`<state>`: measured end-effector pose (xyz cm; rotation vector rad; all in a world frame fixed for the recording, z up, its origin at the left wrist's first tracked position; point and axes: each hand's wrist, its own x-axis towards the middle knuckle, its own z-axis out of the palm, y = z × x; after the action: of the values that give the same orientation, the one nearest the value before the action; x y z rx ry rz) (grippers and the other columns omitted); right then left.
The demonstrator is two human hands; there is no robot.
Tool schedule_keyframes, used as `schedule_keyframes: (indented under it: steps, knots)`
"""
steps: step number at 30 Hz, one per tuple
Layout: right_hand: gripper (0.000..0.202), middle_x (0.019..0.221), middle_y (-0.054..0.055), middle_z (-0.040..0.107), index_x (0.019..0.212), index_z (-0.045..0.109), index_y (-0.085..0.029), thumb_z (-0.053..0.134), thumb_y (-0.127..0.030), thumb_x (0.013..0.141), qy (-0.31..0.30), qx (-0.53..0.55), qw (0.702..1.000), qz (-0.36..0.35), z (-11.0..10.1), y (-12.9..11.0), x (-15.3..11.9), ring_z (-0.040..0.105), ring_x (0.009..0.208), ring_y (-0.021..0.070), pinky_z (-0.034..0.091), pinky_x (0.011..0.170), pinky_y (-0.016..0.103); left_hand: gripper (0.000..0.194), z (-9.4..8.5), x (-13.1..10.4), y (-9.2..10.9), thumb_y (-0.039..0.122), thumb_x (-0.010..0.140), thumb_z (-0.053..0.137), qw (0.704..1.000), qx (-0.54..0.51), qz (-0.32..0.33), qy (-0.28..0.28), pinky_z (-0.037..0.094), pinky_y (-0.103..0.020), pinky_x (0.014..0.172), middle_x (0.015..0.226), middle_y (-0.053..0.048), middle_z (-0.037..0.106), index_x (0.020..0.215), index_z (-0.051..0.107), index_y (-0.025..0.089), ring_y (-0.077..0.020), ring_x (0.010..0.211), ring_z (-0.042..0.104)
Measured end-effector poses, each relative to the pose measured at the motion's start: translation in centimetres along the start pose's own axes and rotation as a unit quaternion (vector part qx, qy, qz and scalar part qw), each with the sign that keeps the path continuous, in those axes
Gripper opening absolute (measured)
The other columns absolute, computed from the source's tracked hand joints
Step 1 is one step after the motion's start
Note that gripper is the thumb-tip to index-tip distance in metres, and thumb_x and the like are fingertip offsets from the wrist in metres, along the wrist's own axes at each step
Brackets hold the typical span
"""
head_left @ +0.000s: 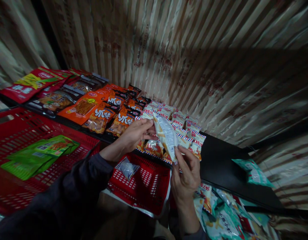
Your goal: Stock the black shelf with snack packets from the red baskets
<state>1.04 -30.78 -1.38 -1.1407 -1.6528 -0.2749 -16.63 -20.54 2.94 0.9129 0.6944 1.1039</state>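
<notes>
Between my two hands is a small white-and-yellow snack bag (165, 136), tilted, with printed text on the side facing me. My left hand (137, 135) pinches its upper left end. At the lower right end, the fingers of my right hand (186, 170) grip the other edge. Right behind it, rows of similar white snack bags (179, 119) with striped edges lie on the black shelf (219, 163). Below my hands, a single small silvery bag (127, 167) rests in a red basket (151, 203).
Orange snack bags (100, 115), dark brown bags (53, 100) and a red bag (35, 83) line the shelf's left. Green packets (41, 155) lie in a larger red basket (8, 133). One teal bag (254, 172) sits at the shelf's right; more teal bags (222, 221) are piled below. Corrugated sheeting (164, 50) stands behind.
</notes>
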Motion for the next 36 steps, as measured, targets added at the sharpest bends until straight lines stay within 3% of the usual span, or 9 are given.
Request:
schedule_keyframes:
  steps: [5, 12, 20, 23, 25, 27, 30, 34, 36]
  knots:
    - [0.061, 0.117, 0.007, 0.062, 0.135, 0.053, -0.04, 0.055, -0.002, 0.087, -0.016, -0.092, 0.994, -0.062, 0.4, -0.3, 0.1, 0.056, 0.111, 0.0226, 0.049, 0.093, 0.043, 0.035, 0.5, -0.2, -0.4, 0.05, 0.08, 0.069, 0.995, -0.078, -0.052, -0.038, 0.054, -0.032, 0.069, 0.077, -0.005, 0.067, 0.082, 0.063, 0.015, -0.0161, 0.07, 0.063]
    - [0.047, 0.12, 0.008, 0.06, 0.127, 0.059, -0.034, 0.058, -0.007, 0.088, -0.046, -0.107, 0.991, -0.07, 1.8, -0.5, -0.6, 0.05, 0.12, 0.0251, 0.046, 0.099, 0.047, 0.04, 1.0, -0.6, -1.3, 0.037, 0.066, 0.083, 0.999, -0.03, -0.018, -0.021, 0.048, -0.025, 0.065, 0.087, -0.004, 0.068, 0.091, 0.063, 0.014, -0.0128, 0.072, 0.061]
    - [0.045, 0.128, 0.009, 0.056, 0.126, 0.059, -0.03, 0.055, -0.008, 0.087, -0.105, -0.065, 0.991, -0.057, 2.5, -0.2, -0.9, 0.045, 0.126, 0.0267, 0.044, 0.102, 0.051, 0.039, 0.8, -0.3, -1.8, 0.029, 0.066, 0.081, 1.0, -0.012, -0.001, 0.018, 0.049, -0.025, 0.068, 0.087, -0.004, 0.071, 0.096, 0.062, 0.014, -0.0145, 0.074, 0.065]
    - [0.041, 0.128, 0.01, 0.055, 0.124, 0.059, -0.027, 0.052, -0.01, 0.088, -0.086, -0.016, 0.996, -0.018, 2.4, -0.4, -1.0, 0.047, 0.125, 0.0269, 0.042, 0.103, 0.053, 0.033, 0.7, -0.1, -1.9, 0.026, 0.068, 0.077, 0.999, -0.021, 0.007, 0.035, 0.051, -0.027, 0.07, 0.087, -0.004, 0.071, 0.094, 0.062, 0.014, -0.015, 0.075, 0.065]
    - [0.034, 0.124, 0.011, 0.056, 0.123, 0.057, -0.024, 0.053, -0.017, 0.089, -0.034, 0.036, 0.996, 0.079, 2.4, -0.3, -1.2, 0.052, 0.119, 0.0261, 0.043, 0.101, 0.052, 0.028, 0.7, 0.0, -1.9, 0.023, 0.071, 0.074, 0.998, -0.029, 0.012, 0.047, 0.051, -0.027, 0.071, 0.088, -0.004, 0.071, 0.094, 0.062, 0.014, -0.015, 0.076, 0.065]
    - [0.03, 0.117, 0.01, 0.058, 0.118, 0.055, -0.022, 0.057, -0.028, 0.089, 0.029, 0.111, 0.967, 0.226, 2.7, 0.1, -1.4, 0.057, 0.109, 0.0232, 0.048, 0.095, 0.046, 0.025, 0.7, 0.0, -1.9, 0.021, 0.073, 0.072, 0.998, -0.038, 0.017, 0.057, 0.051, -0.027, 0.072, 0.09, -0.005, 0.071, 0.095, 0.062, 0.014, -0.0152, 0.078, 0.065]
    - [0.034, 0.101, 0.004, 0.061, 0.106, 0.054, -0.023, 0.068, -0.042, 0.081, 0.074, 0.251, 0.87, 0.417, 3.3, 0.6, -1.5, 0.062, 0.091, 0.0171, 0.053, 0.083, 0.035, 0.026, 0.9, -0.1, -2.1, 0.021, 0.075, 0.072, 0.996, -0.06, 0.031, 0.062, 0.051, -0.027, 0.073, 0.094, -0.005, 0.07, 0.097, 0.062, 0.014, -0.0157, 0.082, 0.065]
    - [0.038, 0.085, -0.002, 0.064, 0.087, 0.058, -0.023, 0.08, -0.047, 0.068, -0.01, 0.413, 0.729, 0.547, 4.2, 0.2, -1.4, 0.062, 0.077, 0.0132, 0.055, 0.071, 0.03, 0.028, 1.3, -0.2, -2.9, 0.025, 0.075, 0.074, 0.995, -0.071, 0.038, 0.051, 0.05, -0.026, 0.072, 0.094, -0.005, 0.069, 0.097, 0.061, 0.015, -0.0145, 0.082, 0.064]
    - [0.04, 0.082, -0.003, 0.065, 0.082, 0.059, -0.022, 0.085, -0.044, 0.06, -0.008, 0.443, 0.692, 0.571, 4.4, -0.5, -1.2, 0.062, 0.072, 0.0117, 0.055, 0.066, 0.027, 0.029, 1.5, -0.3, -3.3, 0.026, 0.074, 0.076, 0.997, -0.065, 0.029, 0.043, 0.05, -0.025, 0.07, 0.091, -0.004, 0.069, 0.096, 0.06, 0.014, -0.0143, 0.079, 0.063]
